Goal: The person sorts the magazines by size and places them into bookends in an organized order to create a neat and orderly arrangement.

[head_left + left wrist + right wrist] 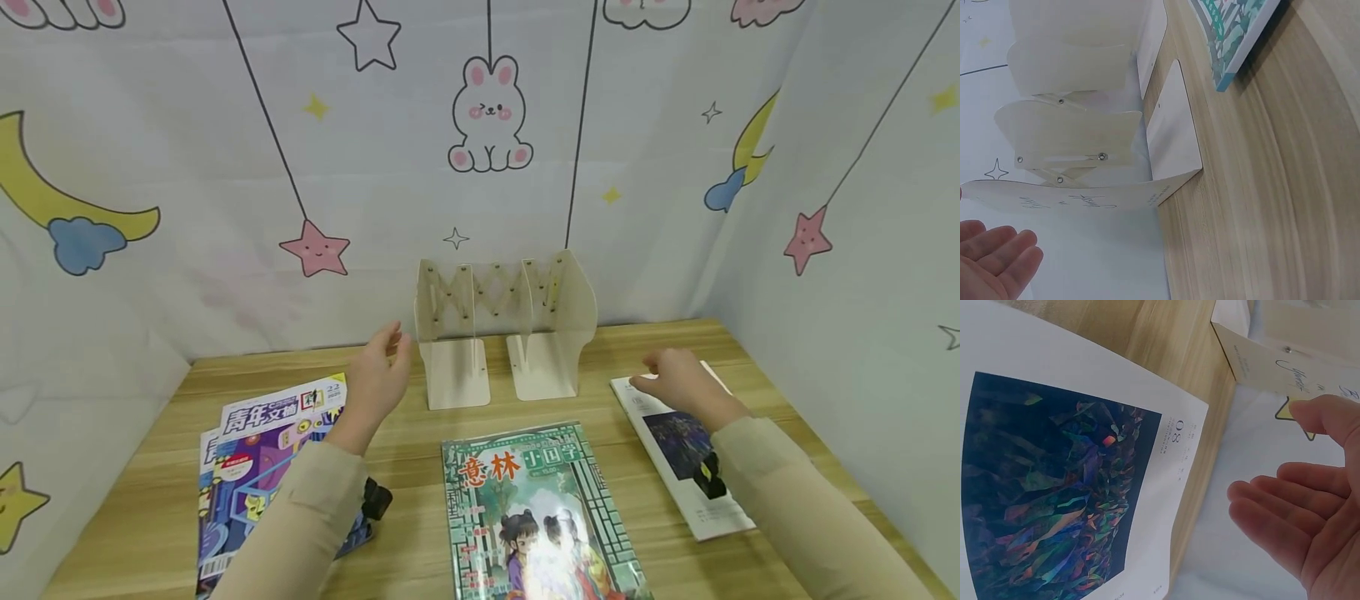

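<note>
A cream expandable book rack (459,375) stands upright at the back of the table, its side panels joined by a folding lattice. My left hand (377,379) hovers just left of the rack, fingers loosely extended. In the left wrist view that hand (999,259) is beside the outer panel (1085,195), apart from it and holding nothing. On the right, my right hand (684,385) is raised over the far end of a white magazine (675,442) with a dark picture. Seen from the right wrist, its fingers (1288,515) are spread, with nothing in them.
A green-covered magazine (528,492) lies at the front middle. Overlapping purple magazines (255,467) lie at the left, partly hidden by my left sleeve. The wooden table (408,492) meets a white patterned curtain (405,175) behind and at the sides.
</note>
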The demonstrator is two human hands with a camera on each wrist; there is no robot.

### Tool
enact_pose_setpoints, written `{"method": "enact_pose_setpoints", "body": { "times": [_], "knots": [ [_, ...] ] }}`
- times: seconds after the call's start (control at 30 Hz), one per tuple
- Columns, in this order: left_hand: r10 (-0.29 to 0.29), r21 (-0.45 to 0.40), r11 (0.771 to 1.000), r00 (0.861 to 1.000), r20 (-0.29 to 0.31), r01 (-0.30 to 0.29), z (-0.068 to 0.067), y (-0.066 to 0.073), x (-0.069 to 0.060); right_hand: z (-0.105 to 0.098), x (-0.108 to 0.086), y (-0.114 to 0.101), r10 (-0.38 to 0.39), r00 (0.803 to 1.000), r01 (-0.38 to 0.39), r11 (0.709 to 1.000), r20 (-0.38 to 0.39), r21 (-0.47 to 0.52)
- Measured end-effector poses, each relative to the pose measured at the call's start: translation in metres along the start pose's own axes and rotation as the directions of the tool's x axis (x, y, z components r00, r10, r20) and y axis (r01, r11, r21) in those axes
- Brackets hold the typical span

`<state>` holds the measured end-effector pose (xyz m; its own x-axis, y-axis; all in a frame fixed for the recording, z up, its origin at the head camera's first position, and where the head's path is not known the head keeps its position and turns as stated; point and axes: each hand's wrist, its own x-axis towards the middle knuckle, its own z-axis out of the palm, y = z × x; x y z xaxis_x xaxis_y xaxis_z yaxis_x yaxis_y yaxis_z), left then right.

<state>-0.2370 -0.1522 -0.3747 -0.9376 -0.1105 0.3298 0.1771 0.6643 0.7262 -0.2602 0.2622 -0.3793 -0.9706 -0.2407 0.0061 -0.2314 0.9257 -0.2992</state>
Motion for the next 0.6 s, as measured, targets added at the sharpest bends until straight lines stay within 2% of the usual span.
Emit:
{"method": "enact_pose_setpoints", "body": {
  "times": [0.1,0.33,0.6],
  "knots": [
    [0.005,-0.032,0.999,1.000,0.002,-0.005,0.000,0.003,0.000,0.001,-0.001,-0.001,0.006,1.000,-0.006,1.000,0.025,0.001],
    [0.035,-0.150,0.988,0.999,0.002,-0.035,0.003,0.008,0.003,0.005,-0.005,-0.002,0.061,0.989,-0.063,0.998,0.137,0.007],
    [0.010,-0.207,0.978,1.000,0.019,-0.006,0.003,0.015,0.004,0.010,-0.008,-0.004,0.088,0.980,-0.092,0.996,0.178,0.016]
  ]
}}
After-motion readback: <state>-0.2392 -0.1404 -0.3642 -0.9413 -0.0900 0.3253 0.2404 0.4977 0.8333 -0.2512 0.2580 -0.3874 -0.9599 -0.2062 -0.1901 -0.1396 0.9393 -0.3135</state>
